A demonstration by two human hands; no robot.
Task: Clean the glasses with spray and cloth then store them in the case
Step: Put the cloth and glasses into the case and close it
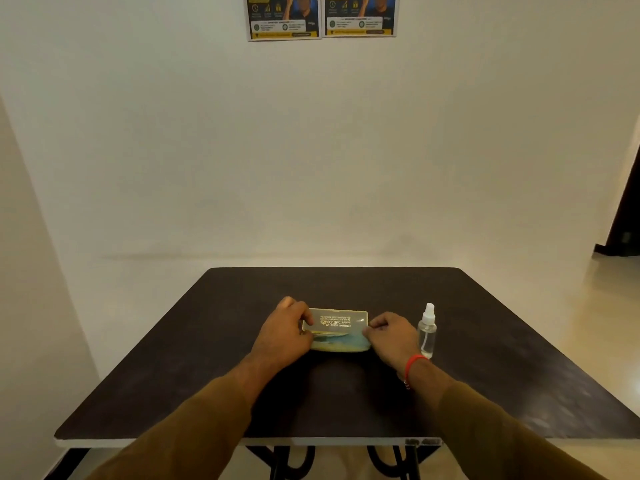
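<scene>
A pale glasses case (337,329) with printed lettering on its lid lies in the middle of the dark table (346,393). My left hand (289,332) grips the case's left end and my right hand (389,336) grips its right end. The lid looks slightly raised, with a bluish-green lining or cloth showing along the front edge. A small clear spray bottle (427,332) with a white nozzle stands upright just right of my right hand. The glasses themselves are not visible.
The table has a far edge near the white wall and bare dark surface on all sides of the case. Two posters (320,15) hang high on the wall. A dark door frame (623,220) stands at the right.
</scene>
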